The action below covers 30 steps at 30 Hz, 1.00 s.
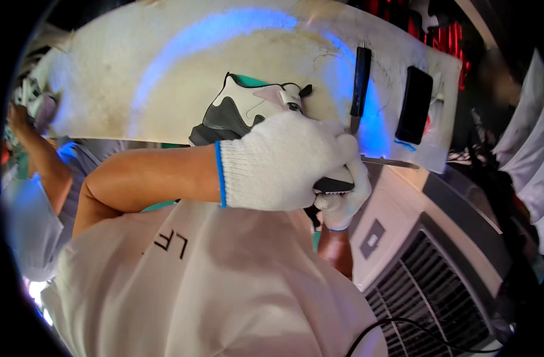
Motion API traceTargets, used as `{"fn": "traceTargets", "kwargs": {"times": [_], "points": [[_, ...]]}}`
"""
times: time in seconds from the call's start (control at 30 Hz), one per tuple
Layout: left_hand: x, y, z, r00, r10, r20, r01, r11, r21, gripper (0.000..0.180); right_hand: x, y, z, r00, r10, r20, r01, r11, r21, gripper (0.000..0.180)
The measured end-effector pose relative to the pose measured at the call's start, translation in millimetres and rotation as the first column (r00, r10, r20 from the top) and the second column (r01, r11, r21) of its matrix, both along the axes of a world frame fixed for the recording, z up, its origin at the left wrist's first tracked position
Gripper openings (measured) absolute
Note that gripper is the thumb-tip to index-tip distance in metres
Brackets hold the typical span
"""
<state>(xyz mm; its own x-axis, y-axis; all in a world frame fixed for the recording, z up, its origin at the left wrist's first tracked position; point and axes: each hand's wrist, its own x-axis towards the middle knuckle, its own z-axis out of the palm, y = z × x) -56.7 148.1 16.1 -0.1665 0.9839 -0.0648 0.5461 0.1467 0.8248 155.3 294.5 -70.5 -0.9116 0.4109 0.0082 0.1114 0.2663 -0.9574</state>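
Observation:
My left hand (284,160), in a white knit glove with a blue cuff, reaches in from the left with its fingers bent toward the right hand. Gloved the same way, my right hand (349,193) is closed around a white and black shoe part (334,183) with a jagged edge. The two hands meet at this part, and the left fingers press on it from above. Just beyond the left hand, a white, grey and black shoe upper (239,107) with green lining lies at the table's edge. The glove hides whether both pieces belong to one shoe.
On the pale worktable (105,89) lie a black-handled knife (360,83) and a black phone (415,104). Blue light falls across the tabletop. A large vented machine (426,273) stands at the right, with a black cable (397,320) before it. Another person's arm (45,160) shows at far left.

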Motion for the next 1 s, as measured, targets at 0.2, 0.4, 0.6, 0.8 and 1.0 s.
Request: {"fn": "traceTargets", "kwargs": {"times": [0.2, 0.4, 0.6, 0.8, 1.0], "points": [[12, -6, -13, 0.958, 0.006, -0.288, -0.015, 0.999, -0.032, 0.046, -26, -4, -7, 0.991, 0.059, -0.118, -0.066, 0.996, -0.061, 0.064], [9, -11, 3, 0.962, -0.104, -0.252, 0.108, 0.994, 0.001, 0.043, -34, 0, 15, 0.976, 0.188, -0.107, -0.165, 0.966, 0.197, 0.064], [-4, -54, 17, 0.98, 0.201, -0.003, -0.2, 0.976, 0.082, 0.08, -28, 4, -2, 0.966, 0.163, -0.201, -0.12, 0.971, 0.209, 0.074], [49, -113, 17, 0.779, 0.517, -0.354, -0.58, 0.809, -0.096, 0.069, -26, -2, -2, 0.973, 0.143, -0.183, -0.114, 0.98, 0.161, 0.071], [33, -79, 3, 0.71, 0.165, -0.685, -0.329, 0.937, -0.116, 0.049, -30, -3, 0, 0.974, 0.157, -0.164, -0.121, 0.97, 0.208, 0.07]]}}
